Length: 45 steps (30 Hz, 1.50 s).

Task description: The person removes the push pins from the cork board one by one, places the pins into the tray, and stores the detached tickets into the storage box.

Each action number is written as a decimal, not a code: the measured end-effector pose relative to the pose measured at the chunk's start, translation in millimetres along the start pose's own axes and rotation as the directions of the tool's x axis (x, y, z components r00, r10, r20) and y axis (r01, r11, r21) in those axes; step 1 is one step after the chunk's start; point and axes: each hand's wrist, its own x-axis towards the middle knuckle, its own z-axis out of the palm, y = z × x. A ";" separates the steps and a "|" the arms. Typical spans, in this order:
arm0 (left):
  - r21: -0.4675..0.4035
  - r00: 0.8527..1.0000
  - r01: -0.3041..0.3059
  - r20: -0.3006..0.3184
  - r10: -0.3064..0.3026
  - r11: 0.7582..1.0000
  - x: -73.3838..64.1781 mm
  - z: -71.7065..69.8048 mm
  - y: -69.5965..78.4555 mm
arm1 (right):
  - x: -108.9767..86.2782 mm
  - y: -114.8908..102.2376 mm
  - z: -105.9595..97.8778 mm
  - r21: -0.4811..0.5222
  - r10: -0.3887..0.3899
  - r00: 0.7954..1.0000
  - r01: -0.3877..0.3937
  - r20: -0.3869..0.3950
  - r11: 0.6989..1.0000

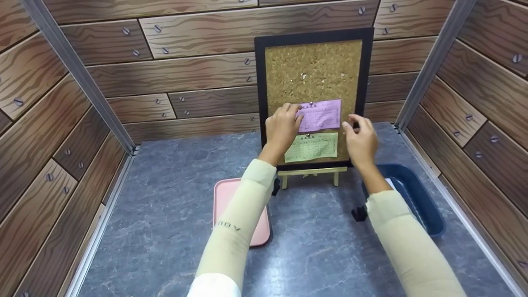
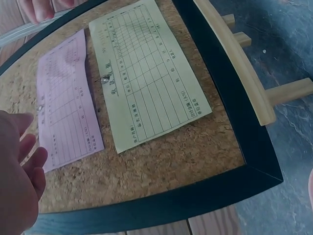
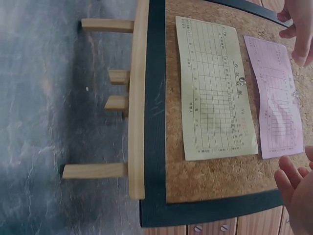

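Note:
A framed cork board (image 1: 311, 62) stands on a small wooden easel (image 1: 312, 171). Pinned to it are a pink form slip (image 1: 321, 115) and, beneath that, a green form slip (image 1: 311, 147). Each has a pushpin (image 2: 105, 79) near its top edge. My left hand (image 1: 283, 127) is at the pink slip's left side, its fingers overlapping that edge in the head view; contact is unclear. My right hand (image 1: 361, 138) hovers off the slip's right edge, fingers loosely bent and holding nothing, as the right wrist view also shows.
A pink tray (image 1: 225, 194) lies on the grey marbled surface, partly under the left forearm. By the right forearm sits a dark blue bin (image 1: 429, 210) with something white inside. A black object (image 1: 359, 214) is beside it. Wood-patterned walls enclose the area.

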 end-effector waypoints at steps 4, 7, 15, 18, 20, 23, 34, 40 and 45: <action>0.032 1.000 -0.005 0.001 0.005 0.999 5.2 6.8 2.5 | 6.7 -4.1 10.9 -0.008 0.002 1.000 -0.002 -0.004 1.000; 0.056 1.000 -0.018 -0.001 0.018 0.998 8.5 11.3 5.5 | 11.9 -6.3 17.8 -0.033 0.025 1.000 -0.025 -0.005 0.999; 0.138 0.997 -0.062 -0.043 0.068 0.989 16.1 21.2 15.1 | 21.0 -9.2 33.2 -0.092 0.111 0.993 -0.113 -0.026 0.989; 0.171 0.995 -0.071 -0.063 0.083 0.983 20.3 24.3 17.2 | 20.6 -10.1 38.8 -0.091 0.129 0.991 -0.132 -0.041 0.987; 0.194 0.993 -0.073 -0.075 0.089 0.978 22.7 26.1 17.7 | 20.0 -11.5 42.8 -0.082 0.140 0.989 -0.144 -0.049 0.986; 0.217 0.991 -0.071 -0.094 0.093 0.974 25.4 28.6 17.7 | 19.1 -14.0 47.2 -0.052 0.159 0.986 -0.161 -0.055 0.986; 0.218 0.989 -0.085 -0.097 0.108 0.972 26.9 33.0 20.4 | 18.0 -7.6 44.7 0.102 0.068 0.993 -0.059 -0.097 0.993; 0.205 0.990 -0.078 -0.097 0.100 0.976 27.2 34.0 21.3 | 18.7 -3.5 44.7 0.303 -0.025 0.997 0.045 -0.071 0.952; 0.201 0.993 -0.064 -0.083 0.083 0.977 27.4 34.1 22.2 | 19.5 -2.1 43.9 0.313 -0.057 0.998 0.065 -0.034 0.948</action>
